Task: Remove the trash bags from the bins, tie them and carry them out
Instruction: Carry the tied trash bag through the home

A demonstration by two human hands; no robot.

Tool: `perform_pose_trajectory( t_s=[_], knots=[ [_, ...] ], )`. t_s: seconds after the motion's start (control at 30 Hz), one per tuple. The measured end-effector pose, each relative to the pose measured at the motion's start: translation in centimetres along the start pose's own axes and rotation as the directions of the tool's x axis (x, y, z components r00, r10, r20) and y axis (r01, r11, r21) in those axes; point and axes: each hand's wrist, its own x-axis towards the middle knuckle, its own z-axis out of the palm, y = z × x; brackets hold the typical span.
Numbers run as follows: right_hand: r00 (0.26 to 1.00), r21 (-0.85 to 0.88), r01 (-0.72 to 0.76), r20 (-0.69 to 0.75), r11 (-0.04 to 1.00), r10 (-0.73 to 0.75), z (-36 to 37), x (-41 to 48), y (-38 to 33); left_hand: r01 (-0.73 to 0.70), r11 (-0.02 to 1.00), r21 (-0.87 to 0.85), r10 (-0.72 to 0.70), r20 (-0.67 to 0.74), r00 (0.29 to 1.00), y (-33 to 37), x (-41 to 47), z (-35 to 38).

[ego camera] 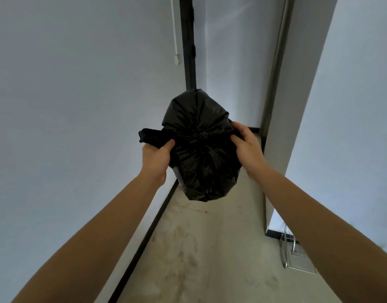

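One black trash bag, two hands, one white cord.

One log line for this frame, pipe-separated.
stage: tying, likely | trash bag: black, top gathered, no bin in view | left hand: grips bag's left flap | right hand: grips bag's right edge

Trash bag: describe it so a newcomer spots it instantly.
Find where the pale walls converge, mid-frame. Between the left hand and right hand hangs the trash bag, off the floor. It's the only crinkled black bundle; other dark shapes are flat trim.
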Motion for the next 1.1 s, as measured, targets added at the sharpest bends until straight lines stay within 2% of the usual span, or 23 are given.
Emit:
perform_pose_trajectory(
  t_s=[0.1, 0.23, 0.37, 0.6, 0.77, 0.97, 1.1],
  knots=[
    [0.998, 0.063, -0.059, -0.019, 0.996, 0.06, 2.9, 8.2, 2.0, -0.057, 0.998, -0.026, 0.056, -0.045, 0.997, -1.2, 8.2, 0.9],
    [1.0, 0.043, 0.007, -0.028, 0.999, -0.006, 7.2, 19.6, 5.1, -0.134, 0.988, -0.074, 0.132, -0.038, 0.991, -3.3, 20.0, 1.8],
    [0.999, 0.016, 0.036, -0.017, 0.999, -0.036, 11.3, 30.1, 8.3, -0.148, 0.985, -0.088, 0.146, -0.024, 0.989, -5.7, 31.8, 2.0],
    [1.0, -0.082, -0.011, 0.005, 0.997, 0.011, 14.3, 45.9, 12.9, -0.026, 1.0, -0.003, 0.026, 0.032, 0.999, -9.6, 50.6, 5.6],
    [0.997, -0.13, -0.068, -0.041, 0.989, 0.063, 14.6, 57.0, 21.1, 0.022, 0.995, 0.096, -0.029, 0.062, 0.998, -16.5, 61.5, 9.0],
    [0.976, -0.196, -0.204, 0.039, 0.959, 0.216, 16.3, 70.5, 33.8, 0.203, 0.942, 0.268, -0.2, -0.041, 0.979, -28.2, 74.5, 11.6],
    [0.911, -0.34, -0.334, 0.125, 0.879, 0.394, 17.7, 77.9, 42.8, 0.439, 0.862, 0.253, -0.41, -0.162, 0.898, -35.4, 82.2, 12.4]
  ],
)
